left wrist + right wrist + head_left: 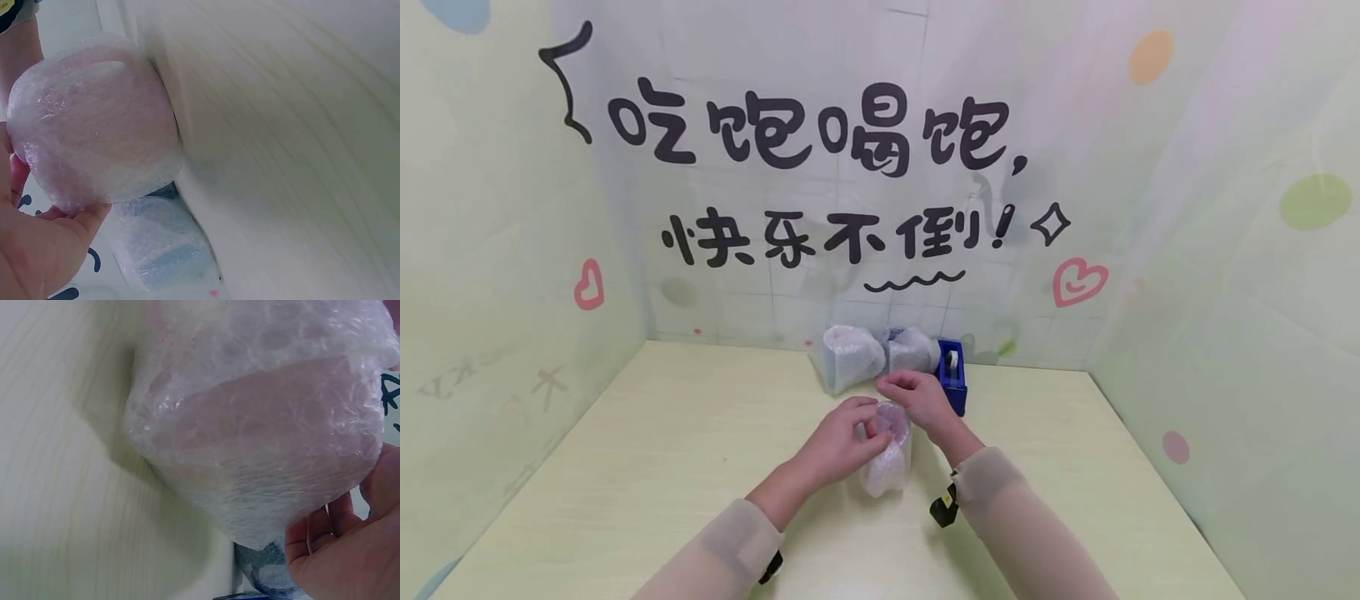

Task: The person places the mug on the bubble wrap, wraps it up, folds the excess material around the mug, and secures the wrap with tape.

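Note:
A pinkish, cup-shaped thing in bubble wrap (889, 467) stands on the table, its open top facing up; the wrap hides what exactly is inside. My left hand (844, 442) grips the wrap at its left rim, with thumb and fingers curled about the edge. At the far right rim, my right hand (923, 402) has its fingers bent together. In the right wrist view, those fingers (317, 528) and the thumb close on the edge of the wrap. The wrap's layered side (94, 131) fills much of the left wrist view.
Two more bubble-wrapped things (852, 358) (912, 352) stand by the back wall, just beyond my hands. A blue tape dispenser (952, 387) sits beside them on the right. Printed curtain walls (820, 50) enclose the pale table (625, 467) at the back and sides.

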The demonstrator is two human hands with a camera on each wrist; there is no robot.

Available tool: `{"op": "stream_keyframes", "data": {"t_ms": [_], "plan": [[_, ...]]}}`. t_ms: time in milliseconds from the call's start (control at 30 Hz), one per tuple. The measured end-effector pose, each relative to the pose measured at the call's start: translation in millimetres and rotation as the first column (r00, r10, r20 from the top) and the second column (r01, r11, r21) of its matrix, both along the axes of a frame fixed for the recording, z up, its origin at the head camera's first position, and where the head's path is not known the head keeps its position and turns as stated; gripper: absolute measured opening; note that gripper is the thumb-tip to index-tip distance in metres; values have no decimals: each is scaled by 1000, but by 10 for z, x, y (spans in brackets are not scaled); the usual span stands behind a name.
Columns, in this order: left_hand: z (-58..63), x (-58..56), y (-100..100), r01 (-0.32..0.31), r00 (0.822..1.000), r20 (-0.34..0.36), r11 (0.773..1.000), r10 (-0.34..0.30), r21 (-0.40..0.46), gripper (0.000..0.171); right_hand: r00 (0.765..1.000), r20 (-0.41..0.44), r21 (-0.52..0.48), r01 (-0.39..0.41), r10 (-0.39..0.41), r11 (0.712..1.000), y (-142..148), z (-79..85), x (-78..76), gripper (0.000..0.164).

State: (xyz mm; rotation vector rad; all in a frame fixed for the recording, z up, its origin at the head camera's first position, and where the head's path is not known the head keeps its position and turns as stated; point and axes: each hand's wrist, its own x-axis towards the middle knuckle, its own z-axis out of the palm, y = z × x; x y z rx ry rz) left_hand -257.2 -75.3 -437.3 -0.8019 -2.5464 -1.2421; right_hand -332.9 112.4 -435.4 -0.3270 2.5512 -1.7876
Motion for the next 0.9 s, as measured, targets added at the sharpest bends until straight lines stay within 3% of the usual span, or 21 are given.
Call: {"op": "stream_keyframes", "data": {"t_ms": [267,333,467,567,767,900], "plan": [[-15,18,18,-46,999,24,999,45,24,26,995,101,160,3,-19,987,4,54,-18,27],[-28,15,25,-46,999,18,998,45,35,26,996,78,190,19,-35,982,7,69,-16,28],[-47,11,35,-38,999,19,998,37,48,25,998,-54,237,39,-26,971,30,89,9,23],[-50,11,33,-27,1000,13,998,26,59,27,993,-110,282,1,32,959,60,109,44,22],[-57,-2,29,-28,999,29,998,27,63,30,976,6,376,-204,218,904,102,58,109,43],[-68,0,23,-23,999,41,998,21,54,31,972,38,311,-231,231,922,104,-3,126,48]]}}
